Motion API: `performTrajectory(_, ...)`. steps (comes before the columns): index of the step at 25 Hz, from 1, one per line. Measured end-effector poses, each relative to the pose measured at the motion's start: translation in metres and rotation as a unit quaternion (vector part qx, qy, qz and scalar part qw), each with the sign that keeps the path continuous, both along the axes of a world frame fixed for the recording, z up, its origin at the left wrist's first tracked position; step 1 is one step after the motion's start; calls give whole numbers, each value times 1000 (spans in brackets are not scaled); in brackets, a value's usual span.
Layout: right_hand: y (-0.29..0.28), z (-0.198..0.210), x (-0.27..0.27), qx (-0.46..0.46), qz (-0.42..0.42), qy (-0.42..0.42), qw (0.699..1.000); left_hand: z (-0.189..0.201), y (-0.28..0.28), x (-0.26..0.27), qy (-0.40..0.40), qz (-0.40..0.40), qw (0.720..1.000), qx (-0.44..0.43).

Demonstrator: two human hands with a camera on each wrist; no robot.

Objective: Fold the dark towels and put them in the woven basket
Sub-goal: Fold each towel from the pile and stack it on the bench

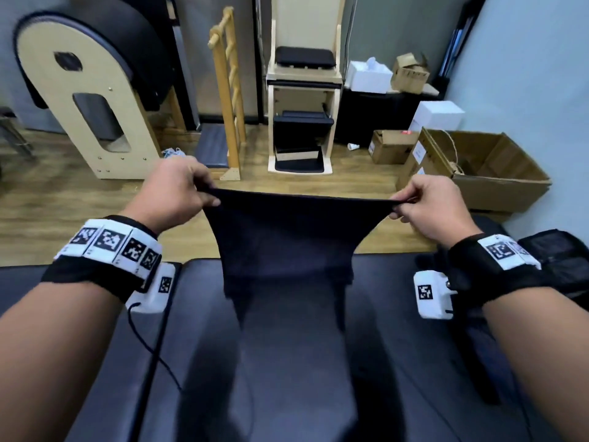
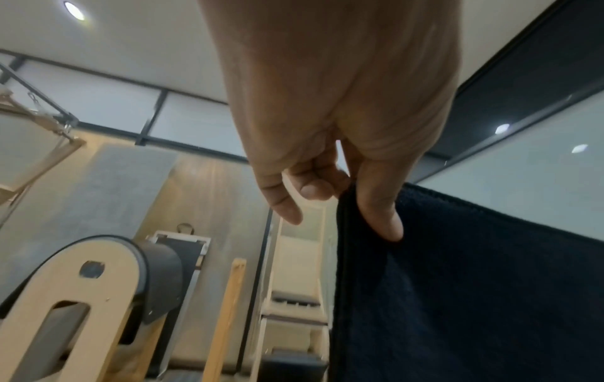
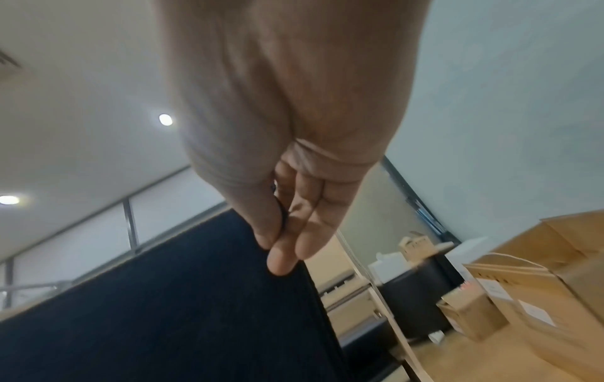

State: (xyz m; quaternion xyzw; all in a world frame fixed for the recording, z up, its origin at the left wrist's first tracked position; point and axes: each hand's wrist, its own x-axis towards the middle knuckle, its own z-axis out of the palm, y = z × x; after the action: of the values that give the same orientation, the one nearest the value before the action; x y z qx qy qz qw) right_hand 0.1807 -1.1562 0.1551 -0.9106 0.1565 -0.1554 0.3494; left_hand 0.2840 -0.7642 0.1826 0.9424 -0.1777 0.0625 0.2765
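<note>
Item: dark towel [image 1: 283,240], one piece, held spread in the air above a black padded bench [image 1: 287,362]

Grip, left hand [image 1: 173,193]: clamped on the towel's upper left corner; in the left wrist view the thumb [image 2: 380,214] is seen pressed on the cloth face with the fingers curled behind the hem

Grip, right hand [image 1: 428,207]: clamped on the upper right corner; in the right wrist view the hem is seen pinched between thumb and fingertips [image 3: 282,261]

Position relative to the grip: the top edge is stretched nearly taut from one pinch to the other; the body of the cloth hangs below and between both grips, narrowing downward, its lower end just over the bench pad. Whether the lower end touches the pad cannot be told

Step in hand, as judged: the towel is opened out ahead of the first fold

Handling notes: both pinches are best kept right at the corners and level, so that the top hem stays straight; the corners are then to be brought together squarely, edge matched to edge, or the cloth laid flat on the bench first. A soft towel sags in the middle, so even tension is advised

Woven basket: not seen in any view

Also present: open cardboard box [image 1: 484,167] on the floor, beyond the right grip
</note>
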Motion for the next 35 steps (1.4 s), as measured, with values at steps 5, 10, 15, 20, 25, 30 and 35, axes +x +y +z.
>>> performTrajectory(5,16,-25,-86,-18,14,12,1000,-32,24,-84,-13,-55,998,3)
performTrajectory(10,33,-152,-176,-57,58,150,985,-170,40,-178,131,-56,988,58)
performTrajectory(15,54,-208,-288,7,148,358,922,-239,60,-290,344,-90,922,155)
performTrajectory(20,54,-189,-303,28,140,367,919,-215,66,-300,385,-67,919,57)
performTrajectory(25,48,-169,-230,-23,71,265,961,-198,46,-232,300,-9,953,40)
performTrajectory(30,55,-181,-160,-41,55,301,951,-214,26,-167,206,33,977,51)
performTrajectory(35,106,-216,-200,-177,162,306,921,-248,7,-153,195,-124,950,210)
